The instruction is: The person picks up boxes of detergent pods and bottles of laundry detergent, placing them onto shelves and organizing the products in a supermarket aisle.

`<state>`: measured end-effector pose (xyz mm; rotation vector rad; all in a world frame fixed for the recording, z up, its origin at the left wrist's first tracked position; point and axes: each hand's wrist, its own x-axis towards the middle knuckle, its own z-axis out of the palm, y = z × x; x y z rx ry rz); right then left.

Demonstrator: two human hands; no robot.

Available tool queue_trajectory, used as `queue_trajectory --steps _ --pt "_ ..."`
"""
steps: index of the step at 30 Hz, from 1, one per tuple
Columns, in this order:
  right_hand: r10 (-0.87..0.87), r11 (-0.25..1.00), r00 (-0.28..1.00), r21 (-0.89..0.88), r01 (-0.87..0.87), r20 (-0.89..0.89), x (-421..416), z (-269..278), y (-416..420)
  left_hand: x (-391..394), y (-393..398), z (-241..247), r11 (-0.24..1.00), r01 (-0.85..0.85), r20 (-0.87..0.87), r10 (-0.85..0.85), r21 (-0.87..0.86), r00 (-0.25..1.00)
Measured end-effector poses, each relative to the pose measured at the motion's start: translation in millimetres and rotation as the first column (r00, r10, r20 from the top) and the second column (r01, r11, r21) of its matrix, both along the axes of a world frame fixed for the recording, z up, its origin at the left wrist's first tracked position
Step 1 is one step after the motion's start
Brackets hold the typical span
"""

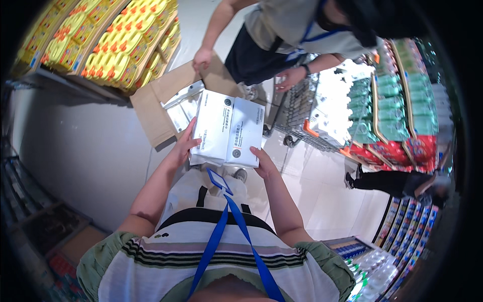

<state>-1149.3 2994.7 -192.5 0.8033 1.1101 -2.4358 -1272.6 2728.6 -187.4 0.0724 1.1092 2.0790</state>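
Note:
Side by side in front of my waist, two white packs of facial tissue, a left pack (212, 124) and a right pack (246, 132), are held between my hands. The edge of at least one more white pack shows beneath them. My left hand (185, 142) presses the left side, its thumb on top. On the right side, my right hand (263, 161) grips the near corner with the thumb on the upper face. Behind the packs stands an open cardboard box (151, 107) with several more white packs (185, 109) inside; the held stack hides part of it.
Across the box, a co-worker (279, 37) has one hand (202, 59) at a flap. A wire shopping cart (298, 109) loaded with white packs (332, 102) stands right. Shelves of yellow bottles (124, 49) rise at left, green packs (390, 105) at right. Another person (388, 181) stands farther right.

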Motion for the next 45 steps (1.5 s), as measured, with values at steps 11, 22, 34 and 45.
queue_trajectory --steps 11,22,34,45 --pt "-0.274 0.821 0.907 0.413 0.393 -0.319 219.4 157.9 174.8 125.0 269.2 116.6 0.896 0.424 -0.195 -0.396 0.132 0.897" --pt "-0.204 -0.881 0.936 0.47 -0.049 -0.286 313.5 326.9 328.5 258.6 584.7 192.2 0.765 0.42 -0.07 -0.445 0.488 0.893" --pt "0.389 -0.329 0.829 0.781 0.531 -0.401 356.3 401.2 597.1 285.5 824.5 214.4 0.516 0.354 0.012 -0.577 0.78 0.817" --pt "0.147 0.297 0.615 0.628 0.719 -0.775 380.2 419.7 769.8 288.3 961.0 253.0 0.524 0.414 -0.311 -0.277 0.744 0.909"
